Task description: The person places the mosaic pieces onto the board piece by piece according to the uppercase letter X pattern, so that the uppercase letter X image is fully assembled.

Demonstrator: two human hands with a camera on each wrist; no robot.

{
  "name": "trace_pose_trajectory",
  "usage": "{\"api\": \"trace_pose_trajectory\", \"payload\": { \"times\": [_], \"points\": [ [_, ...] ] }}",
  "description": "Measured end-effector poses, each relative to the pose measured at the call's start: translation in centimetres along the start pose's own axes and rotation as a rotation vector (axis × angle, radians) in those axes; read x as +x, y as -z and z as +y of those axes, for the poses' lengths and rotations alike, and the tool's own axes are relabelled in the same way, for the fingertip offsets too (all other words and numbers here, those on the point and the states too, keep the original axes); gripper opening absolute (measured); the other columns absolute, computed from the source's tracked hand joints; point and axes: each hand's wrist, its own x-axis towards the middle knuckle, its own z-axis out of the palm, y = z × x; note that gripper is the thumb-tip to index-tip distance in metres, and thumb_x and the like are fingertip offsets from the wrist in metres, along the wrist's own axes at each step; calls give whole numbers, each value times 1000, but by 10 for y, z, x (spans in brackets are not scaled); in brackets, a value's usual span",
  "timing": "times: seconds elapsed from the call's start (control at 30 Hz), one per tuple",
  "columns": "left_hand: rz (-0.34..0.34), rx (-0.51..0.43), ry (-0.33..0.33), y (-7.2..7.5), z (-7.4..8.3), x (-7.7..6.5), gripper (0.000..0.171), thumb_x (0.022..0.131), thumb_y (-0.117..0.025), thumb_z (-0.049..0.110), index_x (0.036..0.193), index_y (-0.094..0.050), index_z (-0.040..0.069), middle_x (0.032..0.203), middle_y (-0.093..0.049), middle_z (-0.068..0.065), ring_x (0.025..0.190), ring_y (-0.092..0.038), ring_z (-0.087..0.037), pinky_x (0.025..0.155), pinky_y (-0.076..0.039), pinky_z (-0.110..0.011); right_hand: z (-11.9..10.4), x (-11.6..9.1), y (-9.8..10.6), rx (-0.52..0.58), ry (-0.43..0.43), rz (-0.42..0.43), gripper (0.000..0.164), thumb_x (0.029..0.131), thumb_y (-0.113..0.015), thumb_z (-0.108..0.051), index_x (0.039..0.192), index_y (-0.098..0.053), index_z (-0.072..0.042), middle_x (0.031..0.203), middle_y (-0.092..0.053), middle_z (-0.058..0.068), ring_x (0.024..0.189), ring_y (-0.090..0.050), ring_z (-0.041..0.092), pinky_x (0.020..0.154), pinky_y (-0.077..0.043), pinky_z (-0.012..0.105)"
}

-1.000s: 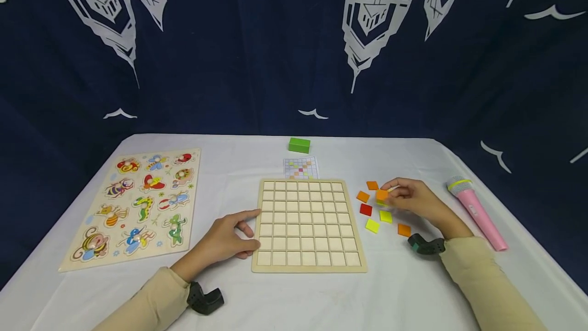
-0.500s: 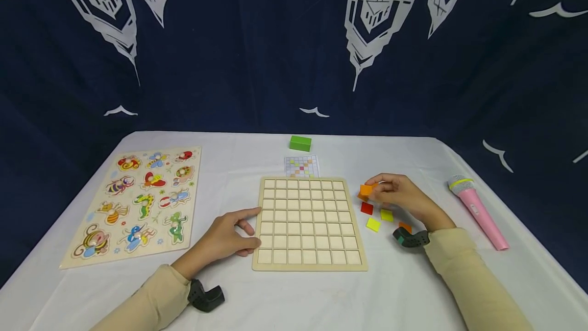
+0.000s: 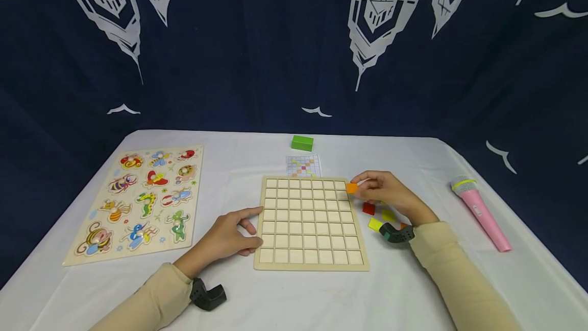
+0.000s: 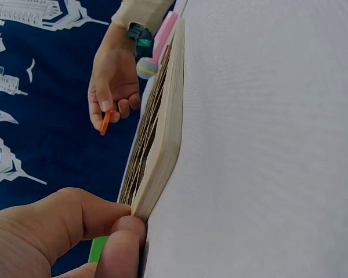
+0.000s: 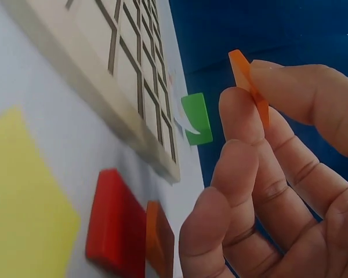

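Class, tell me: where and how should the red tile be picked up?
Probably by its left and right edges, pinched from above: the red tile lies flat and is thin, so its sides offer the surest hold. A loose orange tile sits close to its far edge, while the board lies apart from its left side.

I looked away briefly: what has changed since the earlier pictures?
The right hand, pinching an orange square tile, moved left, bringing it to the far right corner of the square pale wooden grid board. The left hand stayed at the board's left edge; the board stayed put.
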Motion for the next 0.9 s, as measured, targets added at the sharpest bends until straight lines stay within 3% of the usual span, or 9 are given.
{"api": "trace_pose_trajectory", "payload": {
  "times": [0.37, 0.6, 0.77, 0.9],
  "points": [
    [10, -1, -3, -1, -1, 0, 76, 82, -86, 0, 154, -59, 2, 97, -66, -7, 61, -72, -14, 58, -65, -30, -10, 18, -21, -10, 1, -9, 39, 97, -75, -2, 131, -63, 12, 92, -76, 5, 71, -57, 13, 63, -48, 22],
    [12, 7, 1, 0, -1, 1, 76, 82, -87, 0, 153, -60, 2, 97, -67, -7, 60, -72, -14, 57, -65, -30, -16, 27, -33, -5, 39, -46, 37, 98, -75, 0, 130, -64, 13, 93, -77, 9, 76, -67, 12, 71, -58, 22],
    [9, 5, -1, 0, -2, 1, 76, 82, -86, 0, 153, -60, 2, 96, -67, -7, 60, -72, -14, 57, -65, -30, -21, 35, -43, 11, 82, -72, 35, 97, -75, 2, 128, -64, 14, 86, -76, 6, 67, -54, 12, 63, -47, 22],
    [7, 8, 1, 0, -2, 2, 75, 82, -86, 0, 153, -60, 2, 96, -67, -7, 61, -73, -14, 57, -65, -30, -25, 40, -51, 4, 87, -70, 35, 96, -77, 0, 127, -66, 12, 83, -75, 1, 65, -52, 12, 61, -45, 21]
  ]
}}
